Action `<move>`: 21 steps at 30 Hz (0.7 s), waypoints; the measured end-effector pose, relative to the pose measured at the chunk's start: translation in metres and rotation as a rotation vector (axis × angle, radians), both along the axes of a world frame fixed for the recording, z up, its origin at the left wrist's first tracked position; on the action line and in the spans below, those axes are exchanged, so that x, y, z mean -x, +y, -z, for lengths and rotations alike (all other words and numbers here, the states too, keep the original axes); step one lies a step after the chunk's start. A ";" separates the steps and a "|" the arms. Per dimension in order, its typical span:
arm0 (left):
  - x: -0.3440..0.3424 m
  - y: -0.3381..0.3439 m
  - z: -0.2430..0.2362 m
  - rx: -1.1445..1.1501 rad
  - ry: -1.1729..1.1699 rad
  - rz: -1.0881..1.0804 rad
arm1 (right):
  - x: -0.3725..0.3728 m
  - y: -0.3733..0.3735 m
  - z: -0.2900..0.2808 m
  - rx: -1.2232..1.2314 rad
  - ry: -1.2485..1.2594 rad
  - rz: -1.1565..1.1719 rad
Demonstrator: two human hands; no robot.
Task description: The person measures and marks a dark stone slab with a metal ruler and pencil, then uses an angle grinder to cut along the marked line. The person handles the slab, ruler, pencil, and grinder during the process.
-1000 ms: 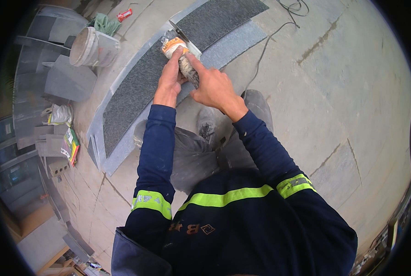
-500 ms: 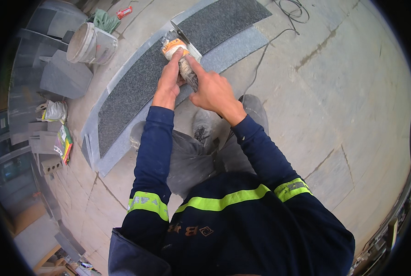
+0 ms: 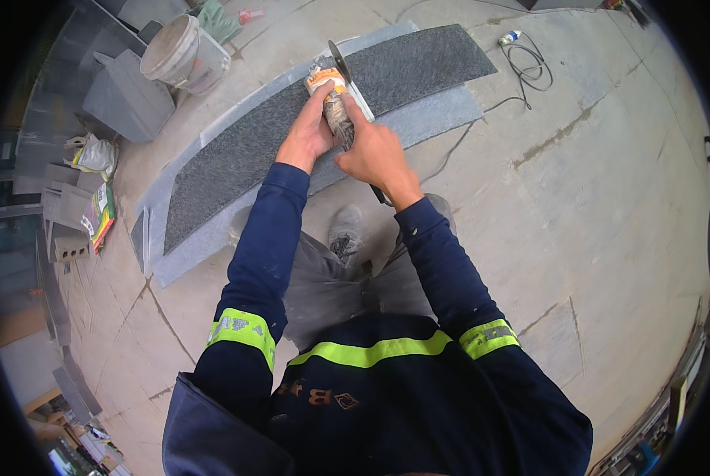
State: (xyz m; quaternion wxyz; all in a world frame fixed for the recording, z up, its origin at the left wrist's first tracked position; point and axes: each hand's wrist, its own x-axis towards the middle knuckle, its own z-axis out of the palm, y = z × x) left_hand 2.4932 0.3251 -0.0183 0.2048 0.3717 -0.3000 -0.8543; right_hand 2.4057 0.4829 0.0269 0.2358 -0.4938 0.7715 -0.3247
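head view | left hand [image 3: 307, 136] fingers wrapped round grinder [image 3: 335, 103] body | right hand [image 3: 375, 155] fingers clasp its rear at 5 o'clock | grinder disc over slab [image 3: 236, 163] edge on floor [image 3: 609, 198] | bucket [image 3: 172, 51] at 10 o'clock, cable [image 3: 529, 67] at 2 o'clock

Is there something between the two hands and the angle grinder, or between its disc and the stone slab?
Nothing visible. The left hand and right hand already grip the angle grinder. Its disc stands directly over the grey stone slab.
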 end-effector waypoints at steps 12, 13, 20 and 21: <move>-0.002 0.028 0.017 0.110 -0.060 -0.040 | -0.004 0.033 -0.014 -0.047 -0.061 -0.013; 0.000 0.023 0.018 0.103 -0.050 -0.049 | -0.002 0.028 -0.013 -0.048 -0.054 -0.016; 0.011 -0.017 0.026 0.048 -0.027 -0.073 | 0.003 -0.008 -0.004 -0.039 -0.030 -0.009; 0.012 -0.019 0.026 0.040 -0.028 -0.073 | 0.003 -0.010 -0.004 -0.053 -0.027 -0.007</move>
